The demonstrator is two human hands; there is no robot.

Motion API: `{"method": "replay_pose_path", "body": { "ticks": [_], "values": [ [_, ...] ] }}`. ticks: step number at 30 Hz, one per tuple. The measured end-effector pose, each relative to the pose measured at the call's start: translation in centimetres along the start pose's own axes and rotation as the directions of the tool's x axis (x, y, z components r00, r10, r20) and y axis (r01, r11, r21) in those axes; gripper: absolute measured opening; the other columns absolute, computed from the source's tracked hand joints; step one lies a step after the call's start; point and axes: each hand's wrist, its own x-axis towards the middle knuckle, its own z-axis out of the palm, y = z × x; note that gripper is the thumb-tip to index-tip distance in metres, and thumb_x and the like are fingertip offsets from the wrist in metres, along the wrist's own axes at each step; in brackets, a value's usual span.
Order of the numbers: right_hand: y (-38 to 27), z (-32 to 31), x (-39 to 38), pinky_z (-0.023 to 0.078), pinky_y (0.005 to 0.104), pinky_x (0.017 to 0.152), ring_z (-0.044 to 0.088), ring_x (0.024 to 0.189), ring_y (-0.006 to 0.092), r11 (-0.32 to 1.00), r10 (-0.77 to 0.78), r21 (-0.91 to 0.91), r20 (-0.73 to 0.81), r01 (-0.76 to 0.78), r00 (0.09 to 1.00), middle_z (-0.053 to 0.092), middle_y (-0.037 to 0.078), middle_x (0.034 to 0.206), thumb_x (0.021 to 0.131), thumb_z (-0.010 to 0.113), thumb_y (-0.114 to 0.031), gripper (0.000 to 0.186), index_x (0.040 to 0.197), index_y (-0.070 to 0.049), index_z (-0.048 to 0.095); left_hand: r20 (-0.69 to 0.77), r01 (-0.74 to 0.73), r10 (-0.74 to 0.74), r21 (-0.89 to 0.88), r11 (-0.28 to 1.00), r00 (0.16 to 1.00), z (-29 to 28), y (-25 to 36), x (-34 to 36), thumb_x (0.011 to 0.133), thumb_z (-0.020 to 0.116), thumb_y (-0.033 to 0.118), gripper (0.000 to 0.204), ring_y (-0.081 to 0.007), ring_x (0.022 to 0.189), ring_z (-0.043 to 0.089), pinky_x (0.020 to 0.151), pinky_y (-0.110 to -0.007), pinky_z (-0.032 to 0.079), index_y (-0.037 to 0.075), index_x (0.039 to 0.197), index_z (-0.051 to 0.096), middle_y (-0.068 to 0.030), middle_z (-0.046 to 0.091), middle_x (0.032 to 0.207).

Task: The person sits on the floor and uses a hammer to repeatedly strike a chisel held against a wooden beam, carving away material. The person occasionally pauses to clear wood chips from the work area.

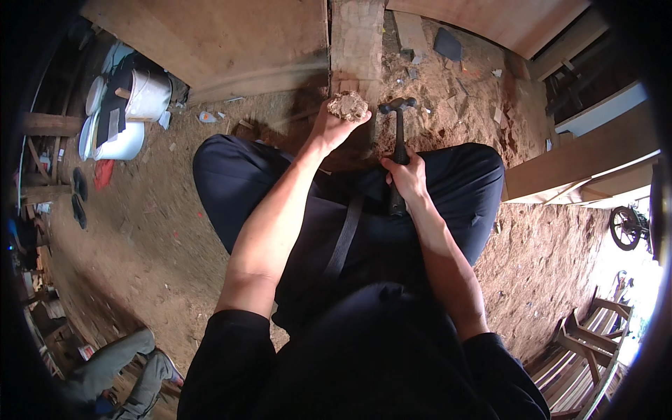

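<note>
My left hand (330, 131) is closed around an upright thing with a rough, frayed, round wooden top (348, 106). Its lower part is hidden beneath that top and my fingers, so I cannot tell its kind. It stands over the near end of a wooden beam (355, 42). In my right hand (407, 175) is a hammer (400, 143), gripped by its dark handle above my right thigh. The dark metal head points away from me, to the right of the frayed top and apart from it. Both my legs are folded on either side.
A large wooden board (231, 49) lies left of the beam, another board (490, 21) right of it. Wood chips and a dark flat piece (448, 44) lie on the dirt floor. White buckets (148, 96) and sandals (80, 199) are at left; another person's legs (119, 367) show lower left.
</note>
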Motion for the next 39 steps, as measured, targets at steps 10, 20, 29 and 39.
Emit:
{"method": "replay_pose_path", "body": {
  "ticks": [10, 20, 29, 39],
  "values": [
    [-3.2, -0.1, -3.5, 0.049, 0.0255, 0.049, 0.059, 0.055, 0.0095, 0.963, -0.192, 0.178, -0.08, 0.203, 0.978, 0.072, 0.007, 0.097, 0.092, 0.068, 0.003, 0.031, 0.123, 0.005, 0.064, 0.001, -0.085, 0.085, 0.106, 0.991, 0.996, 0.0, -0.7, -0.1, 0.092, 0.082, 0.017, 0.021, -0.0113, 0.096, 0.066, 0.088, -0.033, 0.055, 0.006, 0.107, 0.074, 0.0, 0.074, 0.103],
    [-1.7, -0.3, -2.9, 0.05, 0.0257, 0.048, 0.059, 0.056, 0.0092, 0.954, -0.166, 0.236, -0.091, 0.184, 0.982, 0.071, 0.007, 0.097, 0.092, 0.067, 0.003, 0.038, 0.129, 0.005, 0.061, -0.013, -0.105, 0.106, 0.086, 0.991, 0.994, 0.9, -1.4, 1.0, 0.091, 0.083, 0.016, 0.018, -0.0121, 0.095, 0.066, 0.088, -0.034, 0.055, 0.007, 0.104, 0.074, 0.0016, 0.073, 0.102],
    [-1.3, -0.7, -2.3, 0.051, 0.0267, 0.049, 0.061, 0.057, 0.0109, 0.962, -0.141, 0.223, -0.096, 0.159, 0.985, 0.072, 0.009, 0.101, 0.09, 0.065, 0.002, 0.04, 0.13, 0.006, 0.06, -0.025, -0.086, 0.089, 0.103, 0.991, 0.996, 0.9, -1.3, 1.3, 0.09, 0.084, 0.016, 0.016, -0.0082, 0.089, 0.06, 0.082, -0.032, 0.053, 0.008, 0.097, 0.072, 0.0044, 0.068, 0.095],
    [-2.2, -0.2, -2.5, 0.051, 0.0287, 0.051, 0.062, 0.056, 0.0121, 0.952, -0.153, 0.261, -0.056, 0.162, 0.987, 0.072, 0.008, 0.095, 0.091, 0.064, -0.003, 0.031, 0.122, 0.004, 0.062, -0.04, -0.066, 0.07, 0.104, 0.992, 0.997, 0.7, -0.5, 1.0, 0.089, 0.085, 0.015, 0.017, -0.0095, 0.089, 0.061, 0.082, -0.032, 0.053, 0.007, 0.097, 0.072, 0.003, 0.069, 0.095]
  ]
}}
